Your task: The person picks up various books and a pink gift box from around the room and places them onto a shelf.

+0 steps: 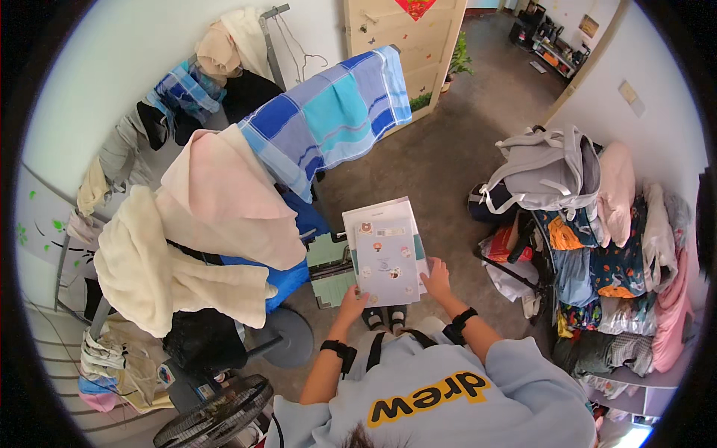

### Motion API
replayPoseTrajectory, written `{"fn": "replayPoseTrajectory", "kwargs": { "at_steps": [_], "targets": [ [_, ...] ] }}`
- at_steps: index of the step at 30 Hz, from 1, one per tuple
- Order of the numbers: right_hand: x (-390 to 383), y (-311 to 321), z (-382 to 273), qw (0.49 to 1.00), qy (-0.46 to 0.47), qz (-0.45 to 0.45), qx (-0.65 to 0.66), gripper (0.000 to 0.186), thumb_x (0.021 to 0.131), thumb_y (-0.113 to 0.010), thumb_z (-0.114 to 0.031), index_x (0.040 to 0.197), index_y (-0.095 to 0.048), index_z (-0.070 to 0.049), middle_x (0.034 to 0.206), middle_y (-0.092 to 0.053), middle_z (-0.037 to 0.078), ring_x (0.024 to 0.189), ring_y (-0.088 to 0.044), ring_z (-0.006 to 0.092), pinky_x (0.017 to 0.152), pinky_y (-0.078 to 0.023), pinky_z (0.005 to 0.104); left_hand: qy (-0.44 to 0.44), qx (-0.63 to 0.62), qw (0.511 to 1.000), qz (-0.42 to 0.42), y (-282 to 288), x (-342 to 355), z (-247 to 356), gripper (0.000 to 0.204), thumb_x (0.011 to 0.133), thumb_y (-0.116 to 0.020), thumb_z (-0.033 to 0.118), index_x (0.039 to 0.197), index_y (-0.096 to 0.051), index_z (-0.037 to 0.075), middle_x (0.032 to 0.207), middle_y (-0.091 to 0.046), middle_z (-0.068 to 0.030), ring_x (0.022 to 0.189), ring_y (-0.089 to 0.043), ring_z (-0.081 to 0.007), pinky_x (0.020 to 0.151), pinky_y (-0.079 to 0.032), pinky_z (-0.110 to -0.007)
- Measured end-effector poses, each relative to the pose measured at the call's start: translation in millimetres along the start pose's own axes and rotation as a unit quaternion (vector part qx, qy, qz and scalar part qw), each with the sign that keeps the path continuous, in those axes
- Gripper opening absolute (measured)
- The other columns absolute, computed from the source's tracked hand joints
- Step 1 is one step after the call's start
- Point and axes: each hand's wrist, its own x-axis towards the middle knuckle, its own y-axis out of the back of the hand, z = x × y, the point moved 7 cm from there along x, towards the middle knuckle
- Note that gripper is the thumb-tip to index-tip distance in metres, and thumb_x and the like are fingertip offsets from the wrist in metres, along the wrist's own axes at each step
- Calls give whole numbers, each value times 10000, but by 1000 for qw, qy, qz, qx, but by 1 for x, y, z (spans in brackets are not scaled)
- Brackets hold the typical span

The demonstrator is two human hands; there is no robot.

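Observation:
I hold a stack of flat white sheets or thin books (385,250) out in front of my chest, the top one dotted with small coloured stickers. My left hand (353,302) grips the stack's near left corner from below. At the near right edge, my right hand (437,280) holds the same stack. Both wrists carry black bands. A pale green folder or box (328,270) shows just left of the stack, partly behind it. My feet in dark sandals (383,319) stand on the concrete floor directly below.
A clothes rack on the left carries a blue striped towel (328,119), a pink cloth (224,194) and cream towels (153,265). A second rack on the right holds a grey backpack (545,168) and patterned clothes (597,265). A fan (216,418) stands at lower left. A wooden door (407,37) is ahead.

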Motion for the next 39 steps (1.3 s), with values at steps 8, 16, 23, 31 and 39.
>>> {"fn": "replayPoseTrajectory", "kwargs": {
  "at_steps": [8, 16, 23, 31, 39],
  "targets": [
    [-7, -33, 7, 962, -170, -201, 71, 596, 820, -562, -434, 1137, -357, 27, 1039, -560, 278, 969, -547, 422, 814, -439, 450, -81, 120, 987, -69, -8, 2, 33, 712, 822, -545, 244, 1344, -189, -85, 1394, -194, -301, 1260, -306, -389, 1026, -299, -375],
    [-2, -26, 11, 955, -205, -167, 132, 627, 804, -635, -403, 1158, -362, 36, 1082, -535, 221, 1002, -543, 295, 852, -421, 363, -114, 75, 990, -42, -3, -7, 48, 706, 812, -548, 201, 1338, -192, -108, 1359, -279, -301, 1236, -339, -395, 1022, -311, -356],
    [7, -33, 37, 965, -168, -169, 111, 619, 826, -611, -403, 1169, -371, 53, 1098, -535, 204, 1017, -533, 266, 862, -418, 348, -152, -73, 985, -36, 10, -22, 89, 631, 795, -621, 208, 1321, -353, -13, 1346, -313, -215, 1226, -363, -324, 1005, -327, -367],
    [14, -50, 82, 943, -199, -221, 148, 666, 802, -630, -430, 1140, -405, 98, 1073, -552, 227, 999, -548, 285, 840, -431, 358, -144, -50, 988, -33, 5, -36, 107, 755, 775, -648, 245, 1347, -254, -49, 1335, -297, -235, 1221, -340, -358, 1027, -285, -386],
    [15, -15, -9, 960, -178, -212, 31, 641, 793, -632, -448, 1087, -458, 95, 1047, -572, 230, 966, -569, 295, 829, -438, 367, -116, -27, 992, 28, -3, -2, 21, 784, 775, -616, 248, 1361, -190, -53, 1326, -340, -267, 1241, -335, -366, 1013, -302, -391]
  ]
}}
